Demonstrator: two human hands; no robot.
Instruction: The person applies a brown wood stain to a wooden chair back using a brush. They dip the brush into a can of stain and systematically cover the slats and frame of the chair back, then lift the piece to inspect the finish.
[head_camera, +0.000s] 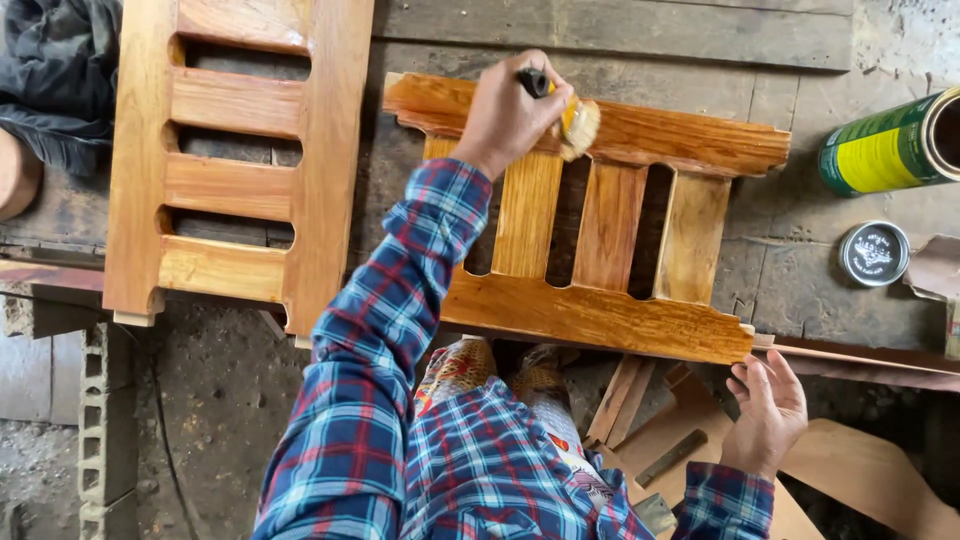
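Worn plank bench. We see the left hand, fingers closed round a brush, on the slatted wooden panel at the near edge. The right hand, fingers loosely open, holds nothing below that edge. A second panel lies leftward; tin and lid rightward.

The left hand, upper centre of the frame, is clenched with arm outstretched; the right hand, lower right, hangs open, fingers relaxed.

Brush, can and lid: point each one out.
Brush (578, 125), head view, on its pale bristles.
Can (885, 150), head view, on its green and yellow side.
Lid (874, 253), head view, on its round top.
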